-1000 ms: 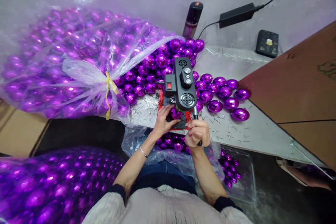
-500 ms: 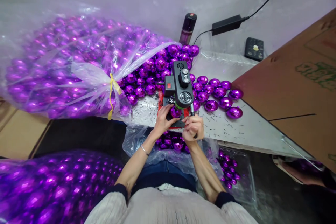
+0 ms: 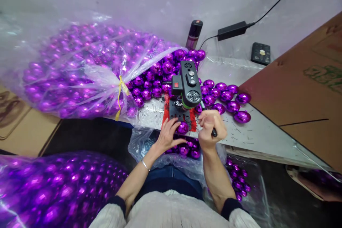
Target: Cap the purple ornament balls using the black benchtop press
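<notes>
My left hand (image 3: 167, 136) is open at the table's front edge, thumb and fingers apart, fingertips against a shiny purple faceted bauble (image 3: 182, 127). That bauble lies at the front of the base of a small black bench press (image 3: 190, 82) with round vents and a red switch. Closed in a fist, my right hand (image 3: 212, 128) grips the machine's lever handle (image 3: 214, 132), whose black end shows below the fingers. Under the table edge, an open clear plastic bag (image 3: 140, 146) in front of my lap holds more purple baubles.
A big tied bag of baubles (image 3: 88, 67) fills the table's left side. Loose baubles (image 3: 233, 106) lie right of the machine, beside a cardboard box (image 3: 301, 85). Behind stand a spray can (image 3: 194, 34) and a power adapter (image 3: 232, 31). Another full bag (image 3: 53, 188) is at lower left.
The bauble has come forward from under the machine's head to the table edge with my left hand, whose fingers have spread. My right hand has swung the lever outward to the right.
</notes>
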### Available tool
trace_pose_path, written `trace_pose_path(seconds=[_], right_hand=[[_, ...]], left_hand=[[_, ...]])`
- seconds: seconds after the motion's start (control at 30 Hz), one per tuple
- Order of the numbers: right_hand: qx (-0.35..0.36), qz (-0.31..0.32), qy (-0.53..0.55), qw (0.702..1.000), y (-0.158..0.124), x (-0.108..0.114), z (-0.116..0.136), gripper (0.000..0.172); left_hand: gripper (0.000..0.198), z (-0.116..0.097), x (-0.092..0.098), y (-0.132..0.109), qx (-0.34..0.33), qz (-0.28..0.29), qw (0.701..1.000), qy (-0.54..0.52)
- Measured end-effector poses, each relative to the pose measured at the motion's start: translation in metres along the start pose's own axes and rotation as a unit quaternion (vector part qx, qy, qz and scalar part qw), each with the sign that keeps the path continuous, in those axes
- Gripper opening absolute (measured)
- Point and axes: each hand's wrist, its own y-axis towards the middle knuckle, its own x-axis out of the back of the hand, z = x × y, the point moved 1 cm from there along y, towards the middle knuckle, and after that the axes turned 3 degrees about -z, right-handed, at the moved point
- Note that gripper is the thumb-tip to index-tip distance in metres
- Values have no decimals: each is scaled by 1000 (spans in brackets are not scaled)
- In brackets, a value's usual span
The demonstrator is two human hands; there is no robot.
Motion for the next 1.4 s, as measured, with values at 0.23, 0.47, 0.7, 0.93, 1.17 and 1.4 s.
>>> trace_pose_path(seconds=[0.23,0.47,0.7,0.93,1.17,1.4], right_hand=[[21,-4,7,1000,-22,0,-15,31],[37,6,11,999,-21,0,-15,28],[26,2,10,1000,-17,0,-10,30],[-12,-15,7,1000,9,-5,10,35],[2,-7,-4,1000,12,-4,11,36],[15,7,-11,1000,6,-2,6,33]], left_hand=[[46,39,41,67,154,-135,975,91],[47,76,59,143,195,-40,962,189],[59,46,71,114,222,-120,967,-38],[73,20,32,59,357,-106,860,-349],[67,17,16,56,343,-74,893,-282],[61,11,9,55,285,-31,956,-58]])
